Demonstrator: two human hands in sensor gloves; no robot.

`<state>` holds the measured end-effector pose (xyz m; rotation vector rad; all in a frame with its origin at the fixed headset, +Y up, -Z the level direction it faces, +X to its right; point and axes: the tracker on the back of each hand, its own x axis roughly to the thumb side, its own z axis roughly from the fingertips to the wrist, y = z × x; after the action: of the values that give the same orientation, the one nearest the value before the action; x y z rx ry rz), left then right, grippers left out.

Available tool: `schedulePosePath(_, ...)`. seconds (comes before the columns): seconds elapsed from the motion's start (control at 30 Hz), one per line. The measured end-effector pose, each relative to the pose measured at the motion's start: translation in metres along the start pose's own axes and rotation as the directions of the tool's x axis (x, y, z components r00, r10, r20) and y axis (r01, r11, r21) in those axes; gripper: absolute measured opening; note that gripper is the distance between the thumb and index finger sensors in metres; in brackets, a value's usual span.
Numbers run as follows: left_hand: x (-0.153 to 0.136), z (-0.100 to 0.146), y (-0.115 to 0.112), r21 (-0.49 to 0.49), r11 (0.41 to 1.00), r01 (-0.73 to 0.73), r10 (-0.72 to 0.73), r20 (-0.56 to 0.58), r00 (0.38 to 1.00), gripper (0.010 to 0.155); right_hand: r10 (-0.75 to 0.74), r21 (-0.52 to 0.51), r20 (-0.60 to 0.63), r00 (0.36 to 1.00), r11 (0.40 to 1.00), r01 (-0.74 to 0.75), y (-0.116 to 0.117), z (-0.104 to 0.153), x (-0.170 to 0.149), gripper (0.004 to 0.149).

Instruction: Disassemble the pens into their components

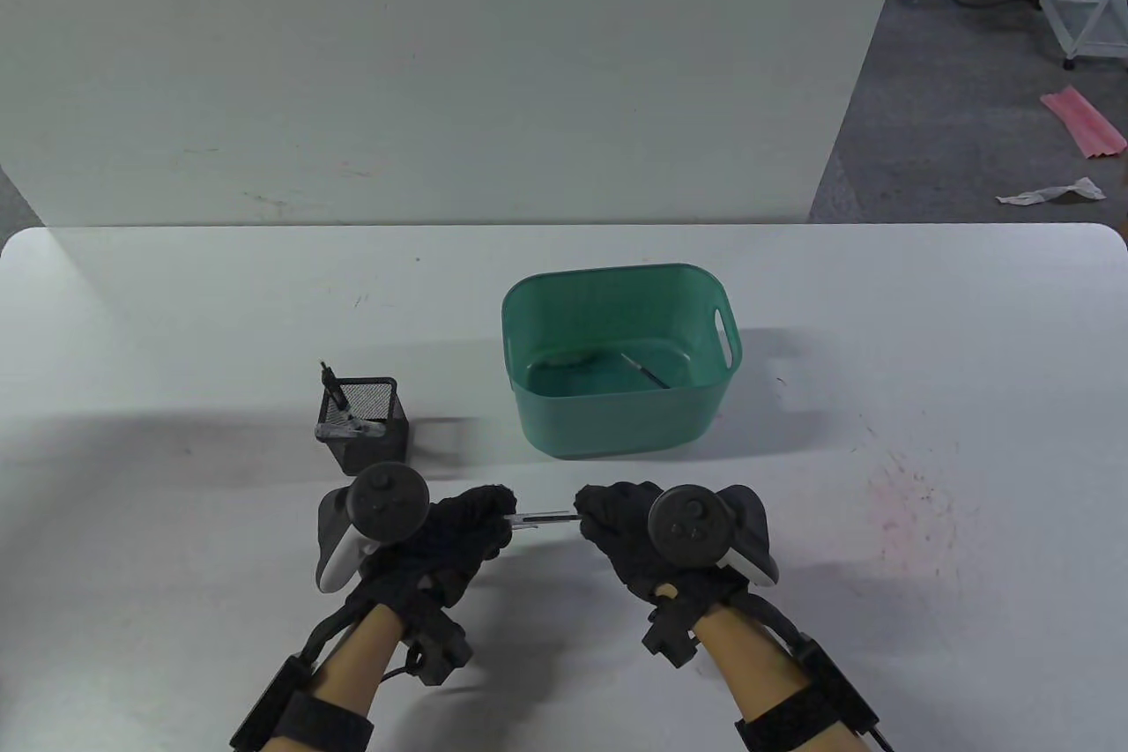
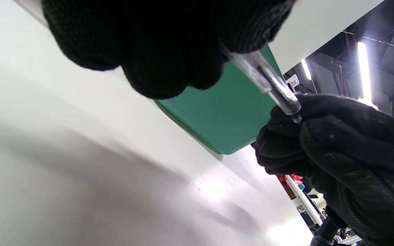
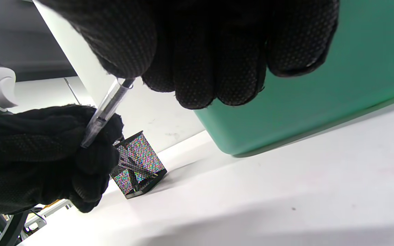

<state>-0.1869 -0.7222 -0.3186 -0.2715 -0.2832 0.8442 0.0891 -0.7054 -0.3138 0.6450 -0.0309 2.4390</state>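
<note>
A clear-barrelled pen is held level above the table between both hands. My left hand grips one end, my right hand pinches the other. In the left wrist view the pen runs from my left fingers into the right hand. The right wrist view shows the pen slanting down from my right fingers into the left hand. A black mesh pen holder with pens in it stands just behind my left hand.
A green plastic bin sits behind the hands at the middle, with a thin pen part lying on its floor. The white table has a pinkish stain at the right. A white wall panel stands behind the table.
</note>
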Motion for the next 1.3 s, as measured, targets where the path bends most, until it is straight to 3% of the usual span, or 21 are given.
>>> schedulePosePath(0.5, -0.019, 0.001, 0.018, 0.070, 0.997, -0.031, 0.035, -0.050, 0.998, 0.047, -0.060, -0.101, -0.091, 0.994, 0.994, 0.051, -0.026, 0.005, -0.015, 0.040)
schedulePosePath(0.73, -0.025, 0.002, 0.026, 0.105, 0.994, -0.031, 0.038, -0.071, 0.997, 0.047, -0.107, -0.191, -0.110, 0.988, 0.978, 0.085, -0.046, 0.007, -0.022, 0.040)
schedulePosePath(0.9, -0.025, 0.003, 0.026, 0.110, 0.994, -0.008, 0.016, -0.073, 0.997, 0.047, -0.131, -0.329, -0.144, 0.981, 0.941, 0.078, -0.063, 0.006, -0.018, 0.040)
schedulePosePath(1.07, -0.023, 0.003, 0.023, 0.112, 0.994, 0.002, 0.006, -0.072, 0.997, 0.047, -0.091, -0.411, -0.182, 0.979, 0.912, 0.008, -0.077, -0.004, -0.014, 0.040)
schedulePosePath(1.3, -0.021, 0.002, 0.019, 0.102, 0.995, 0.017, -0.010, -0.067, 0.998, 0.047, 0.006, -0.436, -0.328, 0.945, 0.886, -0.157, -0.096, -0.031, -0.009, 0.040)
